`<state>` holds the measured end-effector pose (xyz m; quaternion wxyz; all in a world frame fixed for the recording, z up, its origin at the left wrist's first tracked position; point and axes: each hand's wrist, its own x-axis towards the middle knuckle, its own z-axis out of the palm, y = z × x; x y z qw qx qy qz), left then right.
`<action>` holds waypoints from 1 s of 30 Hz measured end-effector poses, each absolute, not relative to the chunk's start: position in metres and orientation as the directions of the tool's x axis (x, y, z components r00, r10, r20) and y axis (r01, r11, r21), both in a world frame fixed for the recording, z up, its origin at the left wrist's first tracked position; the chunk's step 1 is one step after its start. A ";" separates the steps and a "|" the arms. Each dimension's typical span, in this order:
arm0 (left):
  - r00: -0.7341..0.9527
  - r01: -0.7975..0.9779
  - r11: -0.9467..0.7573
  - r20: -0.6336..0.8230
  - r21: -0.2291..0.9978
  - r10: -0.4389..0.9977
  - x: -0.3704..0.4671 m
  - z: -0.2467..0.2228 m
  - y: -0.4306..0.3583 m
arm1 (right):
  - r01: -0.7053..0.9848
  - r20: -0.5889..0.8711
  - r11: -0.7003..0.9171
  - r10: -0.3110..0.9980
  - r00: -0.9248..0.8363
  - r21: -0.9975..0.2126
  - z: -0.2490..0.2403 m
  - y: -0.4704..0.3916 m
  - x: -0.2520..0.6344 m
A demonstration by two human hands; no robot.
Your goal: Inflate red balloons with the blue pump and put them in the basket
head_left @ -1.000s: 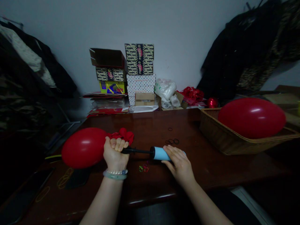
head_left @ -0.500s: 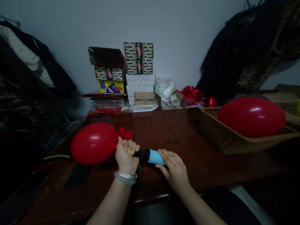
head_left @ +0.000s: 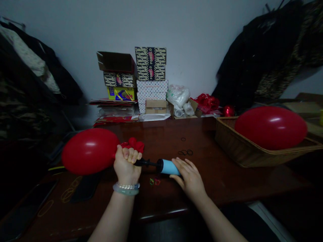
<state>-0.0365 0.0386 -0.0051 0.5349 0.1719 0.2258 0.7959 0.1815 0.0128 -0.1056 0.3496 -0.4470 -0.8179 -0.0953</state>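
Note:
My left hand [head_left: 128, 164], with a beaded bracelet and a jade-like bangle at the wrist, is closed around the black end of a hand pump and the neck of an inflated red balloon [head_left: 90, 151]. The balloon sticks out to the left of the fist; its neck is mostly covered by my fingers. Wrapped over the light blue barrel of the balloon pump [head_left: 169, 167] is my right hand [head_left: 190, 179]. A black rod shows between the barrel and my left fist. Behind the left hand lie several small uninflated red balloons [head_left: 133, 144].
A wicker basket [head_left: 234, 151] holding a large red balloon [head_left: 271, 127] stands at the right. Black bands [head_left: 185, 152], small coloured bands [head_left: 154, 182], tan rubber bands [head_left: 68, 193] and a dark phone [head_left: 27, 206] lie on the table. Stacked boxes [head_left: 151, 64] stand at the back.
My left hand has moved left with the balloon, and more of the pump's black rod now shows. The right hand and blue barrel have hardly moved.

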 end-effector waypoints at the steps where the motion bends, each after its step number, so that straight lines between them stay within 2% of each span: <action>1: -0.367 -0.778 -0.324 0.030 0.538 0.930 -0.043 -0.003 0.039 | 0.801 0.657 0.579 0.663 -0.358 -0.149 -0.106 0.014 0.184; 6: -0.394 -0.796 -0.334 -0.012 0.504 0.919 -0.067 0.003 0.040 | 0.812 0.666 0.572 0.652 -0.362 -0.119 -0.105 0.019 0.194; 17: -0.357 -0.838 -0.321 0.002 0.442 0.934 -0.056 -0.009 0.039 | 0.813 0.743 0.561 0.609 -0.278 -0.157 -0.105 0.015 0.198; 30: -0.307 -0.833 -0.242 -0.052 0.498 0.950 -0.014 -0.024 0.039 | 0.786 0.746 0.581 0.616 -0.254 -0.212 -0.111 0.001 0.171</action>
